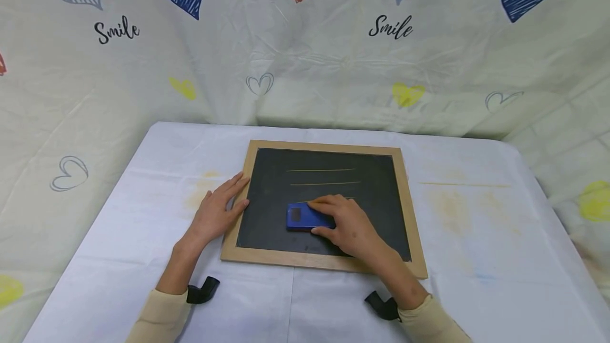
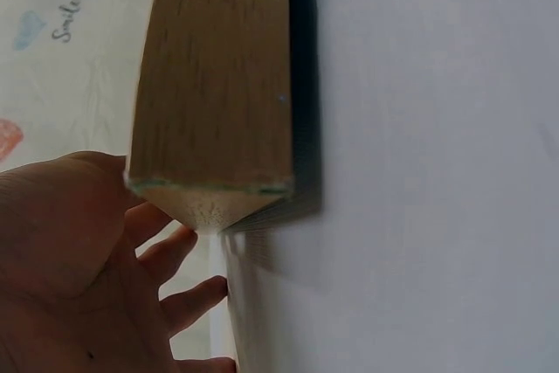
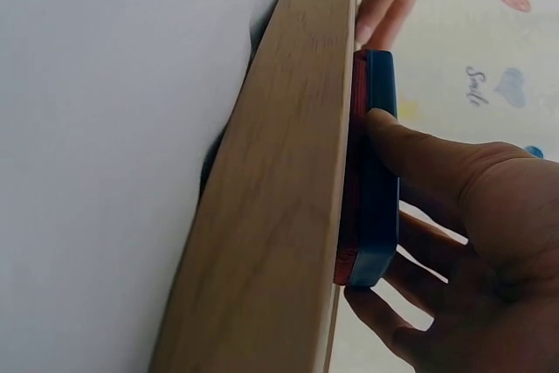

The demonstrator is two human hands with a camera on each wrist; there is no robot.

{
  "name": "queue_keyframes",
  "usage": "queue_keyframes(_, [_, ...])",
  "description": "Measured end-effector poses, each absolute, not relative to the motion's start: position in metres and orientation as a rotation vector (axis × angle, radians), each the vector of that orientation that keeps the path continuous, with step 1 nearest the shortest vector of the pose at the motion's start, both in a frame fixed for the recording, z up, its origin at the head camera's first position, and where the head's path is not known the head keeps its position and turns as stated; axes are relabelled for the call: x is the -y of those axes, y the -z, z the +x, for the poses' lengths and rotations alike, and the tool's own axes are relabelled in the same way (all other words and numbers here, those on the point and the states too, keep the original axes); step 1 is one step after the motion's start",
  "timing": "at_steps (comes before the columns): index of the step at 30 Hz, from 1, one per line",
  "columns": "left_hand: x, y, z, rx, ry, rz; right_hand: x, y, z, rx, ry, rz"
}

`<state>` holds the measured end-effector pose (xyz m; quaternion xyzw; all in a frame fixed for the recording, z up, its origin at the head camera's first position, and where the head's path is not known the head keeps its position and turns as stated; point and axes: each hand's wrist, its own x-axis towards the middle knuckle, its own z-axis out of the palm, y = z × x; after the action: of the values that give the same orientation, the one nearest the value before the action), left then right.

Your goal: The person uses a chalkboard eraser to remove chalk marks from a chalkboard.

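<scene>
A framed chalkboard (image 1: 269, 189) lies on the cloth-covered table, with a light wooden border round its black surface. Yellow chalk lines (image 1: 321, 170) run across its upper middle, and part of another shows just above the eraser. My right hand (image 1: 350, 226) grips a blue eraser (image 1: 305, 217) by its long sides, thumb on the near one, flat on the lower middle of the board. In the right wrist view the eraser (image 3: 381, 181) has a dark red underside facing the board. My left hand (image 1: 216, 216) rests at the left border, its fingers extended, fingertips on the wood.
The white tablecloth (image 1: 476, 300) has yellowish smudges and a thin yellow line (image 1: 464, 184) right of the board, plus a faint blue mark. Black straps (image 1: 204, 291) sit at both wrists. A curtain (image 1: 324, 41) printed with hearts hangs behind the table.
</scene>
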<state>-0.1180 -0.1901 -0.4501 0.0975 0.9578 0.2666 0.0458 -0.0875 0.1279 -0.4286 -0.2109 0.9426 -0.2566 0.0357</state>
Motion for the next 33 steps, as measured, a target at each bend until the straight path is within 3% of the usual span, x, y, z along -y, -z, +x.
queue_keyframes(33, [0.191,0.451,-0.119,-2.888,-0.842,0.282,-0.103,0.425,-0.087,-2.844,0.751,-0.666])
